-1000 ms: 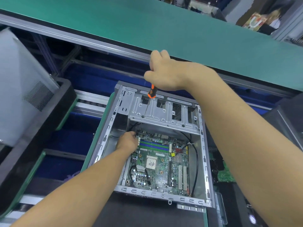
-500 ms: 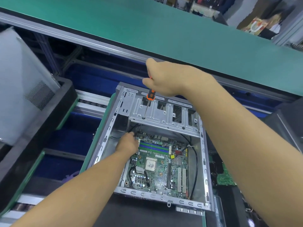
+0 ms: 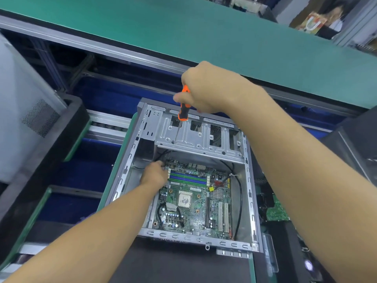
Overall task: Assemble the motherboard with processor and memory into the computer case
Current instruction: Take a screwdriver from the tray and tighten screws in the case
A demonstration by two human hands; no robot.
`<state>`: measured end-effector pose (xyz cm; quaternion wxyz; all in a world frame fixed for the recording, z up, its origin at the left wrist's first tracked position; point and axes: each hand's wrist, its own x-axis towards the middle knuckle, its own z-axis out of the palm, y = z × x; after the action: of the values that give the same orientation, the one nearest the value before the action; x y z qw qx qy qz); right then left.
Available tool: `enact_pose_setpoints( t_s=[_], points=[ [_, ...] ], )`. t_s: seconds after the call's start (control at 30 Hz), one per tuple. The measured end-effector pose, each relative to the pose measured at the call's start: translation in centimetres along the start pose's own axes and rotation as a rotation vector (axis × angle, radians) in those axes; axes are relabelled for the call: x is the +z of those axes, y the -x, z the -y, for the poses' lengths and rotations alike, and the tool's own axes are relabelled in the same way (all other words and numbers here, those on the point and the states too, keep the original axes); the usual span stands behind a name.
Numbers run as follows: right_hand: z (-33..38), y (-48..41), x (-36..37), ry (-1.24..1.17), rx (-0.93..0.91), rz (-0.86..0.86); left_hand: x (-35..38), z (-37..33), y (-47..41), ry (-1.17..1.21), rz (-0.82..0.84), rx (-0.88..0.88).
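An open grey metal computer case lies flat in front of me. Inside it sits the green motherboard with its processor and blue and green memory slots. My right hand grips an orange and black screwdriver above the case's far end. The screwdriver's tip rests on the drive bay plate. My left hand reaches into the case at the board's far left corner. Its fingertips are hidden, so I cannot see whether they hold anything.
A green-topped bench runs across the back. A black tray holding a pale side panel stands at the left. Another green circuit board lies right of the case. Black cables run along the case's right inner wall.
My right hand has lifted a little and more of the screwdriver's handle shows. My left hand has stayed at the board's far left corner.
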<state>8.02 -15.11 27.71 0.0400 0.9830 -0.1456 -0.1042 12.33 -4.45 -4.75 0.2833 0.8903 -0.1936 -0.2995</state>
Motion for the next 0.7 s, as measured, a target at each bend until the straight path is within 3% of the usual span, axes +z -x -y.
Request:
enact_pose_setpoints(
  t_s=[0.13, 0.37, 0.47, 0.7],
  points=[
    [0.4, -0.4, 0.5, -0.016, 0.018, -0.023, 0.2, 0.2, -0.3, -0.002, -0.01, -0.001],
    [-0.2, 0.4, -0.1, -0.028, -0.028, 0.107, 0.6, 0.5, -0.9, 0.02, -0.01, -0.012],
    [-0.3, 0.7, -0.4, -0.158, -0.07, 0.074, 0.5, 0.5, -1.0, 0.054, -0.004, -0.029],
    [-0.4, 0.5, -0.1, -0.069, -0.078, -0.082, 0.3, 0.4, -0.6, 0.088, 0.003, -0.048]
  ],
)
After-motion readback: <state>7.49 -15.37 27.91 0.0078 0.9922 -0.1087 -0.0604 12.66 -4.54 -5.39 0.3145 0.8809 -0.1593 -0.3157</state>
